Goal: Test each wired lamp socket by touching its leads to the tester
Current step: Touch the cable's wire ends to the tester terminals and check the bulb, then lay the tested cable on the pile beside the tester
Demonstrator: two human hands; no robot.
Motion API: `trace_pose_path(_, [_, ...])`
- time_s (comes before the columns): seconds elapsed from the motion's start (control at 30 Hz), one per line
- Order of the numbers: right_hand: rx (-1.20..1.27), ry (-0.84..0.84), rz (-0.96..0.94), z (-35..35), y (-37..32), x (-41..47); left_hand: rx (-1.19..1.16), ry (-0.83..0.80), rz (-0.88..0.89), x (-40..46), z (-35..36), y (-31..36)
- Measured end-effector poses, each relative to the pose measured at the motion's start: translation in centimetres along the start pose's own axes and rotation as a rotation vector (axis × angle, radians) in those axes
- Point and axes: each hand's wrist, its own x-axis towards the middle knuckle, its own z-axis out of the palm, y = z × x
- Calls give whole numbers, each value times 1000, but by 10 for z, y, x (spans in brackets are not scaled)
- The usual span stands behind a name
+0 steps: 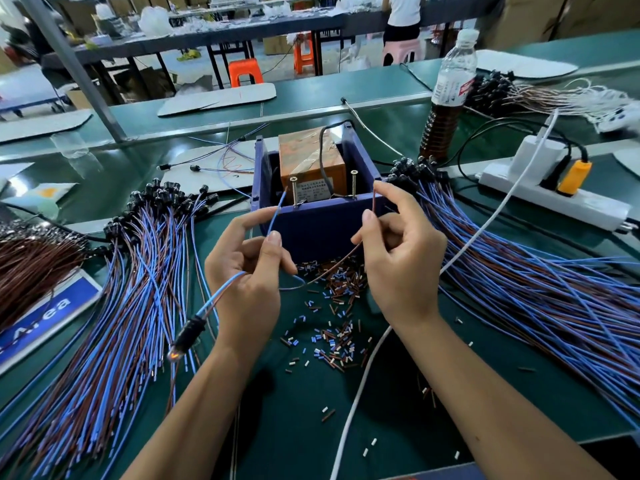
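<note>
My left hand (pixel 247 268) pinches the blue lead (pixel 275 216) between thumb and forefinger, the other fingers curled. The lead's bare tip reaches up beside the left screw (pixel 294 190); I cannot tell whether they touch. My right hand (pixel 398 251) pinches the brown lead (pixel 374 202) the same way, its tip raised just right of the right screw (pixel 353 183). Both leads are thin, flexible, plastic-sheathed wire. They loop under my left hand and run to a small black socket (pixel 190 332) hanging below my left wrist; its bulb (pixel 173 356) glows orange.

The tester (pixel 318 202) is an open-topped blue plastic box. Inside it sits an orange-brown block wrapped in tape, with a black cable (pixel 322 150) leading out. The two metal screws stand upright at its front wall.

Short cut pieces of blue, brown and white insulation (pixel 332 317) litter the green surface (pixel 311 410) between my hands. Bundles of socket wires lie fanned out at left (pixel 121 289) and at right (pixel 536 289). A white cord (pixel 363 375) crosses the surface toward a white power strip (pixel 554 192). A plastic bottle (pixel 446 98) of dark liquid stands behind the tester.
</note>
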Motion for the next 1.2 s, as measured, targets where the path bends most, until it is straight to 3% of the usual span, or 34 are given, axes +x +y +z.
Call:
trace_pose_path(0.17, [34, 81, 101, -25, -7, -2, -81, -171, -106, -3, 43, 28])
trace_pose_path(0.37, [-140, 484, 142, -107, -1, 4, 101, -804, -489, -12, 153, 56])
trace_pose_path(0.43, [-254, 599, 167, -143, 3, 8, 86, -995, -615, -25, 198, 63])
trace_pose_path(0.5, [-337, 629, 227, -179, 7, 15, -33, -1081, -788, -34, 238, 71])
trace_pose_path(0.57, [-440, 545, 250, -210, 8, 22, -219, -1081, -979, -35, 270, 73])
trace_pose_path(0.63, [-720, 366, 238, -236, 9, 27, -413, -1048, -1176, -34, 294, 69])
trace_pose_path(0.7, [-1003, 177, 263, -249, 7, 32, -523, -915, -1302, -35, 307, 63])
trace_pose_path(0.77, [-1120, 89, 289, -254, 3, 37, -629, -735, -1351, -37, 314, 57])
trace_pose_path(0.83, [-1132, -22, 265, -248, 1, 43, -716, -574, -1331, -35, 317, 51])
trace_pose_path(0.93, [-884, -257, 328, -226, 2, 49, -859, -370, -1342, -22, 314, 43])
trace_pose_path(1.03, [-682, -271, 270, -207, 6, 46, -1006, -192, -1327, -3, 297, 42])
trace_pose_path(1.2, [-626, -204, 144, -208, 15, 49, -684, -81, -901, 18, 256, 43])
